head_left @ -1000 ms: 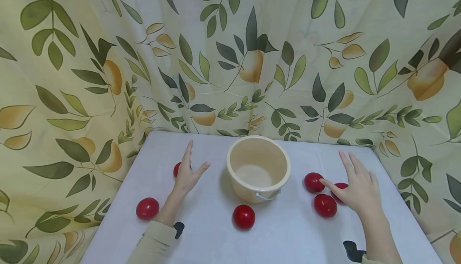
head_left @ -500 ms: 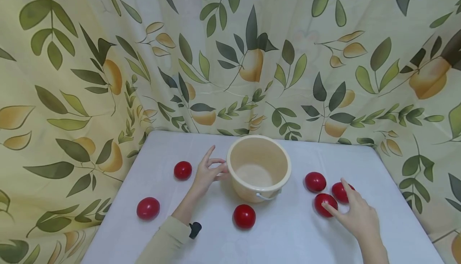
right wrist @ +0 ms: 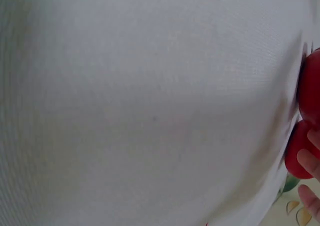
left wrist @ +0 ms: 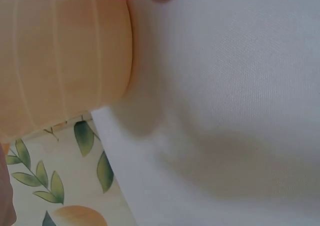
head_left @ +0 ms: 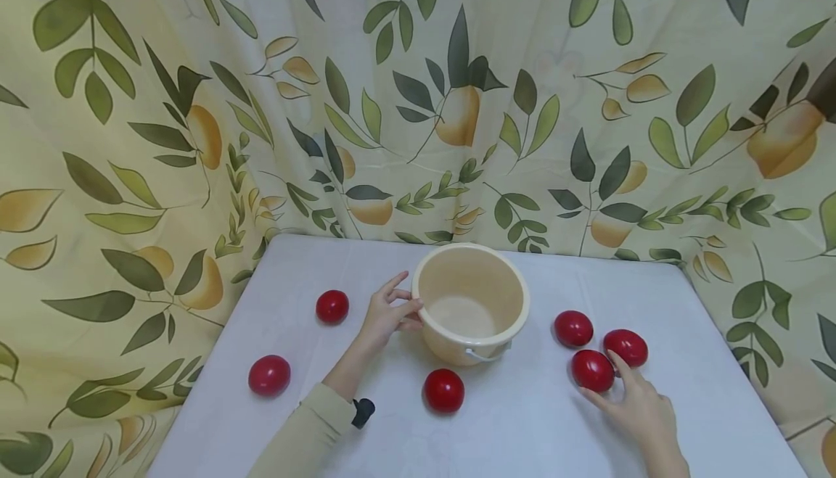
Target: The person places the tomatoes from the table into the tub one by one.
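Note:
A cream bucket (head_left: 470,304) with a thin white handle stands upright at the back middle of the table. My left hand (head_left: 382,318) holds its left rim, thumb against the outside; in the left wrist view the bucket's ribbed wall (left wrist: 65,51) fills the upper left. On the right, my right hand (head_left: 636,405) has thumb and forefinger around the nearest glossy red ball (head_left: 593,371) of a group of three. The other two are a red ball (head_left: 573,328) behind and a slightly oblong red ball (head_left: 625,348) beside it. Fingers (right wrist: 309,163) show beside red balls in the right wrist view.
One red ball (head_left: 444,391) lies just in front of the bucket. Two more, a red ball (head_left: 332,307) and a red ball (head_left: 269,376), lie left of my left arm. A leaf-patterned curtain (head_left: 418,101) hangs behind the white-covered table (head_left: 522,434).
My left hand has moved right from the far-left ball to the bucket's rim. My right hand has come down and nearer, its thumb and forefinger closing around the nearest ball.

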The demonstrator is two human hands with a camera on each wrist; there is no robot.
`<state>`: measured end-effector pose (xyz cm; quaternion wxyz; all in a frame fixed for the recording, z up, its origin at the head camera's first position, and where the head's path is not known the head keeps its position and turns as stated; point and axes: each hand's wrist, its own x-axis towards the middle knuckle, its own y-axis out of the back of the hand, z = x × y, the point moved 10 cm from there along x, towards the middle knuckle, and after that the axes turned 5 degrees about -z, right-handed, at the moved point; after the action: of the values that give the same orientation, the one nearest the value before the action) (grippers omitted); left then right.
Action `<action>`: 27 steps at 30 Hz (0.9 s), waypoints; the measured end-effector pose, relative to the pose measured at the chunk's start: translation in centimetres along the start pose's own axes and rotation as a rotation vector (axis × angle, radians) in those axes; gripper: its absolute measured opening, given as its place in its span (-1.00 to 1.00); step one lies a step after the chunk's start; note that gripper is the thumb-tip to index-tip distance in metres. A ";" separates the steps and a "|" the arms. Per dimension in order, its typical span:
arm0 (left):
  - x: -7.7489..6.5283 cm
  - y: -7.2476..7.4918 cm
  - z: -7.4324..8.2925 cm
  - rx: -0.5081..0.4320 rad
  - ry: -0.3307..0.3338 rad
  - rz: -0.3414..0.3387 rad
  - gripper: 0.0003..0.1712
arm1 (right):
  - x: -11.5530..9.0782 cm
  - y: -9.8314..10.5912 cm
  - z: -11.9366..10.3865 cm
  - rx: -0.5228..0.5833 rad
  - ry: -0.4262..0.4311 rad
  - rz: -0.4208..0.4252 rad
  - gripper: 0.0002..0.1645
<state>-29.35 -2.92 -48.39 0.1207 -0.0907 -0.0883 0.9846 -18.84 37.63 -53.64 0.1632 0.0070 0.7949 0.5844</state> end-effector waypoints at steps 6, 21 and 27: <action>0.0 -0.4 0.0 -0.006 0.000 -0.030 -0.24 | 0.4 -0.6 -0.1 -0.030 0.030 0.005 0.36; 0.1 -0.6 -0.3 -0.018 0.065 -0.054 -0.26 | 1.8 -1.2 0.2 -0.051 0.077 0.035 0.37; 0.1 -0.6 -0.3 -0.016 0.076 -0.044 -0.27 | 2.2 -1.3 0.2 -0.051 0.091 0.042 0.32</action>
<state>-29.22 -2.32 -48.56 0.1450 -0.1270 -0.0933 0.9768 -20.61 37.80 -55.43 0.1147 -0.0069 0.7860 0.6075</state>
